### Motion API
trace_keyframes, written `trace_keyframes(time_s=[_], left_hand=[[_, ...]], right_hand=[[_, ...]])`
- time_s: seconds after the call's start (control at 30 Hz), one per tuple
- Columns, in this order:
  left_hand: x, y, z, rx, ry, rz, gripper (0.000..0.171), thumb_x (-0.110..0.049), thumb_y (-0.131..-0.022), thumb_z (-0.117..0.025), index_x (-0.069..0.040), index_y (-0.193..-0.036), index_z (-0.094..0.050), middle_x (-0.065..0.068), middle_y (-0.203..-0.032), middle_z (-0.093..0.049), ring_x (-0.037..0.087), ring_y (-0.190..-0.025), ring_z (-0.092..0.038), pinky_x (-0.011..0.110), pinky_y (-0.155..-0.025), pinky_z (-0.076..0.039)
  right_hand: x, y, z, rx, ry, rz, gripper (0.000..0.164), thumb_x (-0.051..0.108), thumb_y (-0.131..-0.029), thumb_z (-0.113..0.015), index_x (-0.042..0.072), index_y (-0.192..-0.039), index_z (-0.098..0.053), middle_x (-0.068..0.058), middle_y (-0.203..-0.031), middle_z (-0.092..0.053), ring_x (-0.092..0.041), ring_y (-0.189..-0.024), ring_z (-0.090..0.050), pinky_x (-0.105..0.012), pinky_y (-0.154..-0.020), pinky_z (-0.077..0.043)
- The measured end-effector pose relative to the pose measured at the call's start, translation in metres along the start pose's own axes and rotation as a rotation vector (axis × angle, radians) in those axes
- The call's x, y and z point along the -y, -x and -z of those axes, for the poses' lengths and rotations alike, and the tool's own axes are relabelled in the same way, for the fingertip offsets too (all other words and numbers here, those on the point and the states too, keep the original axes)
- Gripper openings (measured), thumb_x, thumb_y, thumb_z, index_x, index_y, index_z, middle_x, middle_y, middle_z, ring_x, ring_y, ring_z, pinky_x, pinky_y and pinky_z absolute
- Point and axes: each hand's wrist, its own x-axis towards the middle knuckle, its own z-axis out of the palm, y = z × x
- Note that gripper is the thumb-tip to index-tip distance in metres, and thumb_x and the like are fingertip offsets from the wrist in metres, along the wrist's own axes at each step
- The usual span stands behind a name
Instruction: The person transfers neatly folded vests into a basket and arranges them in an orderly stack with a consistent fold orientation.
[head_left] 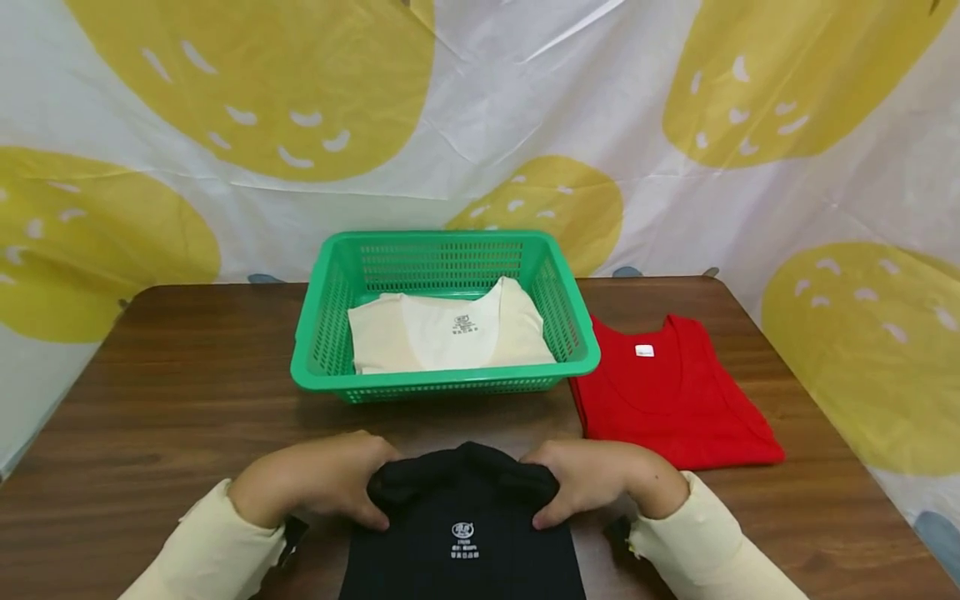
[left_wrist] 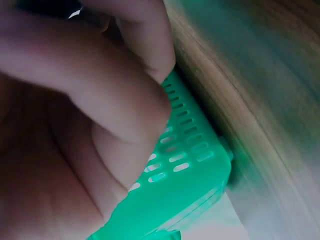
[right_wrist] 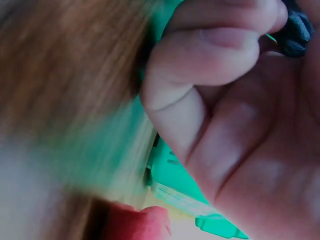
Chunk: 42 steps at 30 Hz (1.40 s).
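Observation:
Both hands hold a black garment [head_left: 465, 517] with white printing below its neckline, at the near edge of the head view. My left hand [head_left: 330, 479] grips its upper left part, thumb in front and fingers behind. On the other side my right hand [head_left: 600, 479] grips the upper right part in the same way. In the right wrist view the fingers [right_wrist: 215, 55] curl round a bit of dark cloth [right_wrist: 294, 30]. Just beyond the hands stands a green basket [head_left: 450, 383] with a folded cream garment [head_left: 450, 333] inside it. The black garment's lower part is out of view.
A folded red garment [head_left: 667, 392] with a white label lies right of the basket, close to its side. Everything rests on a brown wooden table [head_left: 202, 375]. Behind the table hangs a white cloth [head_left: 480, 108] with a yellow print.

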Motion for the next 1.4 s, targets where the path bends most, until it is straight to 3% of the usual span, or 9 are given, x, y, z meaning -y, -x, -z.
trace_keyframes(time_s=[0.23,0.33,0.5,0.7,0.93,1.07,1.2,1.3,1.4], left_hand=[[-0.002,0.0,0.002,0.033,0.071,-0.045,0.022,-0.012,-0.074,-0.083,-0.022,-0.083,-0.066,-0.012,-0.073,-0.059,0.004,-0.064,-0.05,0.023,-0.06,-0.043],[-0.003,0.002,0.003,0.034,0.151,-0.068,0.02,-0.008,-0.076,-0.078,-0.021,-0.085,-0.066,-0.011,-0.074,-0.058,0.005,-0.064,-0.048,0.022,-0.059,-0.04],[-0.004,0.007,0.007,0.015,0.267,-0.123,0.025,-0.007,-0.08,-0.072,-0.019,-0.102,-0.068,-0.006,-0.085,-0.064,0.009,-0.074,-0.055,0.024,-0.07,-0.046],[-0.004,0.012,0.013,-0.015,0.314,-0.23,0.027,-0.01,-0.088,-0.067,-0.015,-0.114,-0.066,-0.001,-0.102,-0.068,0.01,-0.09,-0.059,0.024,-0.084,-0.048],[-0.004,0.022,0.021,-0.012,0.333,-0.306,0.04,-0.023,-0.099,-0.062,-0.022,-0.138,-0.052,-0.002,-0.132,-0.061,0.01,-0.114,-0.06,0.025,-0.099,-0.048],[-0.005,0.025,0.024,-0.022,0.359,-0.329,0.05,-0.024,-0.101,-0.06,-0.023,-0.148,-0.042,-0.001,-0.143,-0.055,0.011,-0.124,-0.058,0.026,-0.101,-0.048],[-0.007,0.028,0.025,-0.111,0.33,-0.285,0.06,-0.029,-0.1,-0.062,-0.025,-0.152,-0.034,-0.005,-0.149,-0.049,0.01,-0.132,-0.051,0.022,-0.104,-0.045],[-0.008,0.031,0.026,-0.211,0.325,-0.241,0.063,-0.032,-0.098,-0.064,-0.027,-0.152,-0.032,-0.005,-0.149,-0.047,0.01,-0.135,-0.047,0.02,-0.104,-0.044],[-0.011,0.033,0.028,-0.293,0.343,-0.245,0.059,-0.031,-0.098,-0.064,-0.023,-0.149,-0.036,0.0,-0.147,-0.05,0.01,-0.132,-0.051,0.023,-0.1,-0.048]], right_hand=[[0.002,0.005,0.001,-0.026,0.004,0.013,0.007,0.014,-0.085,-0.074,0.014,-0.087,-0.067,0.014,-0.07,-0.055,0.001,-0.061,-0.048,-0.017,-0.061,-0.04],[0.004,0.008,0.004,-0.032,-0.05,0.003,0.007,0.011,-0.086,-0.071,0.014,-0.088,-0.065,0.012,-0.07,-0.057,-0.001,-0.057,-0.051,-0.019,-0.06,-0.044],[0.006,0.019,0.012,-0.054,-0.137,0.023,0.012,0.011,-0.09,-0.068,0.016,-0.101,-0.065,0.005,-0.088,-0.067,-0.007,-0.072,-0.063,-0.027,-0.077,-0.053],[0.009,0.03,0.023,-0.073,-0.242,0.102,0.029,0.012,-0.095,-0.065,0.015,-0.123,-0.06,-0.002,-0.117,-0.068,-0.016,-0.101,-0.068,-0.032,-0.095,-0.053],[0.014,0.038,0.029,-0.094,-0.295,0.103,0.037,0.016,-0.097,-0.065,0.014,-0.132,-0.056,-0.004,-0.124,-0.068,-0.021,-0.103,-0.071,-0.035,-0.089,-0.057],[0.016,0.041,0.033,-0.131,-0.259,0.088,0.035,0.019,-0.098,-0.064,0.017,-0.132,-0.057,-0.002,-0.117,-0.072,-0.024,-0.088,-0.073,-0.035,-0.075,-0.059],[0.018,0.044,0.034,-0.168,-0.224,0.104,0.031,0.02,-0.099,-0.063,0.018,-0.13,-0.059,-0.002,-0.108,-0.074,-0.02,-0.076,-0.071,-0.034,-0.072,-0.058],[0.02,0.047,0.035,-0.209,-0.222,0.113,0.032,0.02,-0.099,-0.062,0.019,-0.131,-0.059,-0.001,-0.112,-0.074,-0.017,-0.087,-0.072,-0.032,-0.084,-0.057],[0.024,0.049,0.037,-0.277,-0.224,0.117,0.036,0.019,-0.098,-0.063,0.018,-0.134,-0.056,0.0,-0.118,-0.072,-0.019,-0.102,-0.071,-0.032,-0.093,-0.055]])
